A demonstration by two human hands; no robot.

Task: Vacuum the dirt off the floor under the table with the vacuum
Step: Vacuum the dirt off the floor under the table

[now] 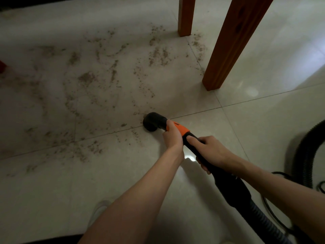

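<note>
Two hands clamped on the vacuum wand (177, 132), round black nozzle (153, 122) down on the pale tile floor (246, 131).

Left hand (173, 137) forward, fingers curled tight around the orange collar (179, 129) just behind the nozzle; right hand (212, 152) farther back, fingers wrapped closed around the black tube. Nozzle sitting right by a grout line, at the near edge of the brown dirt (105, 76) scattered across the tiles. Dirt spreading away to the left and up toward two wooden table legs (226, 44), a few crumbs just beside the nozzle. Ribbed black hose (260, 213) trailing back lower right, looping up again at the right edge near a thin black cord (281, 173).
</note>
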